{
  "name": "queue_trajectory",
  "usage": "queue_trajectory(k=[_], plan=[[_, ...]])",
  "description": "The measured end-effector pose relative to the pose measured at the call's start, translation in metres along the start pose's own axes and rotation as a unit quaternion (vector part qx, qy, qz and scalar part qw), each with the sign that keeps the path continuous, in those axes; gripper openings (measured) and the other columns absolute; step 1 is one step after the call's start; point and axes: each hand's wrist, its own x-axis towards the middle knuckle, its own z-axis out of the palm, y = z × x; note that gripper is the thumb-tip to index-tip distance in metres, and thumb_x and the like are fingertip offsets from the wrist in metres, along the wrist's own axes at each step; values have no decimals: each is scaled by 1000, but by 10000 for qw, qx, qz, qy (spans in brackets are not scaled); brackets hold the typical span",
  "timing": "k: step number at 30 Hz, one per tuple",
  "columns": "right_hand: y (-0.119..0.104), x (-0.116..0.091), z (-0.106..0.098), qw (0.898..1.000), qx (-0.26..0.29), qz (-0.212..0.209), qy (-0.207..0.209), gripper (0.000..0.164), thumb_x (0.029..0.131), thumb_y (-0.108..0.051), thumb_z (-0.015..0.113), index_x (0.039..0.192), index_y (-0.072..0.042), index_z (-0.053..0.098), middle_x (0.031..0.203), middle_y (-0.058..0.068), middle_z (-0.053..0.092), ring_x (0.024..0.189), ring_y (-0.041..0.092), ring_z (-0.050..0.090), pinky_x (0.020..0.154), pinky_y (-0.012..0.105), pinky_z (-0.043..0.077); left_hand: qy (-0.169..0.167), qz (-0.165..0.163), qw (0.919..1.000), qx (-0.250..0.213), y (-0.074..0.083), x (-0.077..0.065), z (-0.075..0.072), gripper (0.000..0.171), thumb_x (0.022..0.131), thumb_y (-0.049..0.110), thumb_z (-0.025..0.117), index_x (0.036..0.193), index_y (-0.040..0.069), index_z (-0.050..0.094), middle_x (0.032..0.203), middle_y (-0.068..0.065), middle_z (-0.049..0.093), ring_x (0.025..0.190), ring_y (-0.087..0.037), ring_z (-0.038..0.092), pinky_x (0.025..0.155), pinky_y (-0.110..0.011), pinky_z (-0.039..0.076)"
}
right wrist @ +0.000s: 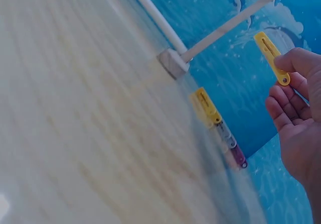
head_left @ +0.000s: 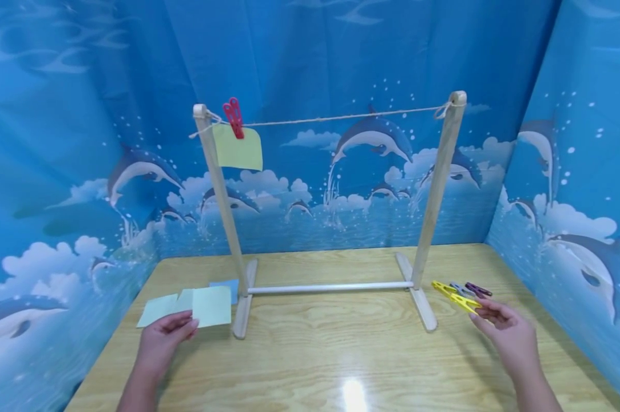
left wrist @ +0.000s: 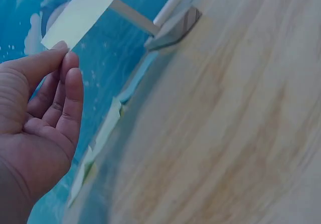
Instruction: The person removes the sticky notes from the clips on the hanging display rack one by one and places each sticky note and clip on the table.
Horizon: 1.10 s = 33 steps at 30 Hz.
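Note:
Between thumb and fingers, my left hand [head_left: 167, 337] pinches a pale green paper sheet [head_left: 212, 306] by its edge, raised off the table. Behind it lie more pale green sheets [head_left: 157, 309] and a blue sheet [head_left: 233, 289]. My right hand [head_left: 511, 332] pinches a yellow clothespin [head_left: 465, 302], which the right wrist view shows held above the table. Near it on the table lie another yellow clothespin [right wrist: 208, 105], a grey one [right wrist: 225, 134] and a dark purple one [right wrist: 238, 156]. A red clothespin [head_left: 234, 118] holds a yellow-green sheet [head_left: 239, 150] on the string [head_left: 320, 119].
The string is tied between two wooden posts, the left post [head_left: 221, 197] and the right post [head_left: 437, 194]. A white rod [head_left: 330, 288] joins their feet low over the wooden table [head_left: 310, 355]. A blue dolphin-print curtain [head_left: 310, 57] surrounds the back and sides.

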Motion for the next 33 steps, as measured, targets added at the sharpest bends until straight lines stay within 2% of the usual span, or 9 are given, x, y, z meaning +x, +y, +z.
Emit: queue_trajectory(k=[5,11,19,27,33], plan=[[14,0,-5,9989,-269,345,-142,32,82,-6,78,112,-6,67,91,-17,68,82,-3,64,74,11,52,8,-147,9989,438,-9,4,-7,22,82,-2,75,104,-4,70,83,7,72,70,-11,70,67,-26,59],[27,4,-13,9976,-267,604,-211,34,81,-10,80,113,-7,68,89,-17,67,82,-3,64,73,11,52,-9,-410,9960,793,-18,8,-13,28,82,1,77,109,-1,69,83,7,72,74,-12,70,70,-27,59],[41,8,-16,9886,-1391,400,-427,52,83,-22,80,120,8,61,91,-9,67,80,-3,61,70,13,53,-9,-491,9929,1085,-24,11,-15,41,80,0,77,117,-10,62,84,1,72,73,-12,70,71,-27,59],[47,14,-16,9764,-2035,261,-672,56,82,-29,81,121,7,62,94,7,69,75,-4,59,66,12,51,-74,-568,9887,1386,-28,11,-12,43,79,-1,77,118,-11,61,89,-6,72,73,-14,69,70,-28,59],[51,16,-12,9691,-2376,17,-657,49,81,-25,81,117,5,65,91,8,69,72,-2,58,63,14,50,-11,-471,9880,1473,-28,11,-9,40,79,-4,76,115,-12,62,88,-8,73,70,-14,69,68,-28,59]])
